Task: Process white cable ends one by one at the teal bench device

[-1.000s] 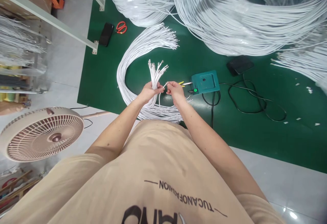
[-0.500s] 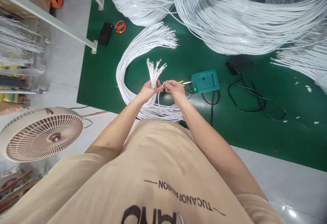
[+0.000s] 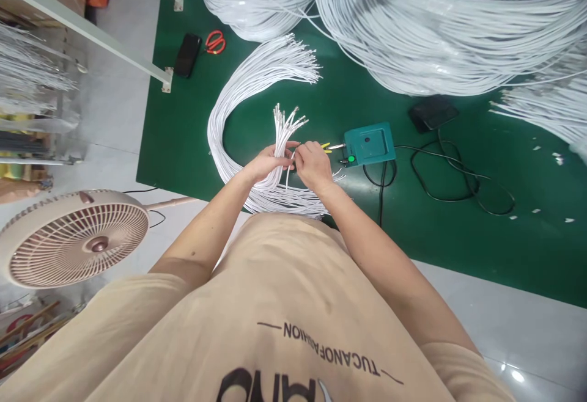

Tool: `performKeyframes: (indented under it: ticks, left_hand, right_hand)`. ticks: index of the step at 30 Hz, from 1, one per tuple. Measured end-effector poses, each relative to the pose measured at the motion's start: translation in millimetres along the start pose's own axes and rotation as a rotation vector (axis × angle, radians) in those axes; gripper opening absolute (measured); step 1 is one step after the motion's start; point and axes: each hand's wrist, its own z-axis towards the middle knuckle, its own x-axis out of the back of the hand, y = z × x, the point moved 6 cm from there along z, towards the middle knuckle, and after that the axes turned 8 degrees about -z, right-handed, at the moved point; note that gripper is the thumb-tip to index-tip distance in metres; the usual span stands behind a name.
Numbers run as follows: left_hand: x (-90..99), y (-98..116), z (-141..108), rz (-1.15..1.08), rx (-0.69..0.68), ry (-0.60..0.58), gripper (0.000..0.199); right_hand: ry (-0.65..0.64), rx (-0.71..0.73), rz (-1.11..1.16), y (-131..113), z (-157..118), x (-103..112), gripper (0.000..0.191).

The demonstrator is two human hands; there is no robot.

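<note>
My left hand (image 3: 265, 165) is wrapped round a bunch of white cables (image 3: 285, 126), whose stripped-looking tips fan out above the fingers. Close beside it, the closed fingers of my right hand (image 3: 314, 165) pinch one white cable (image 3: 288, 176) drawn out from the bunch; its end is hidden by the fingers. A long curved hank of white cables (image 3: 219, 115) lies on the green table (image 3: 172, 139) and passes below both hands. Just right of my right hand is a teal box (image 3: 369, 144) with a green button and a metal-and-yellow tip pointing at the hand.
Large coils of white cable (image 3: 413, 41) cover the back of the table. Red-handled scissors (image 3: 214, 42) and a black phone-like object (image 3: 188, 55) lie at the left. A black box (image 3: 432, 113) and loose black cords (image 3: 424, 191) lie right. A fan (image 3: 77, 240) stands left.
The bunch in my left hand has shifted slightly right. My right hand has turned, so its back now shows more and its fingertips are hidden around the single cable.
</note>
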Motion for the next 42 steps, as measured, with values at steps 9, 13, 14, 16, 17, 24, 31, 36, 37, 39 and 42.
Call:
performKeyframes:
  ticks: [9,13,14,16,17,24,31,36,37,39,42]
  left_hand:
    - [-1.3,-7.2,9.0,0.01,0.031,-0.016,0.052]
    - [0.2,-6.7,12.8,0.0,0.027,0.003,0.053]
    - [-0.2,-6.5,13.8,0.002,0.025,0.0,0.052]
    - [-1.2,-7.0,16.3,-0.001,0.027,-0.004,0.051]
    - [-1.6,-7.8,17.8,-0.006,0.032,0.001,0.052]
    - [-5.8,-24.5,35.7,-0.042,0.109,0.071,0.049]
    - [-13.2,-40.1,54.7,-0.016,0.179,0.157,0.045]
    - [-15.8,-47.8,64.7,-0.005,0.221,0.184,0.042]
    - [-15.8,-49.3,66.5,-0.006,0.23,0.193,0.043]
    - [-16.0,-52.1,69.8,-0.006,0.248,0.213,0.043]
    - [-16.7,-56.6,73.5,0.006,0.273,0.234,0.043]
  right_hand:
    - [-0.442,-0.772,1.056,32.2,-4.7,-37.8,0.019]
    - [-0.148,-0.639,0.772,39.2,-0.5,-23.1,0.022]
    - [-0.115,-0.553,0.677,36.9,1.2,-20.2,0.02]
    - [-0.085,-0.405,0.507,32.2,3.7,-16.8,0.014]
    - [-0.076,-0.347,0.425,31.2,4.5,-15.2,0.014]
    - [-0.161,0.027,-0.19,45.2,9.1,4.3,0.028]
    - [-0.253,0.104,-0.329,75.5,23.9,10.1,0.03]
    - [-0.256,0.09,-0.258,83.8,29.2,8.3,0.024]
    - [-0.264,0.09,-0.25,84.6,29.1,7.9,0.025]
    - [-0.267,0.093,-0.258,86.2,28.7,7.5,0.027]
    - [-0.246,0.096,-0.286,88.3,28.9,7.1,0.029]
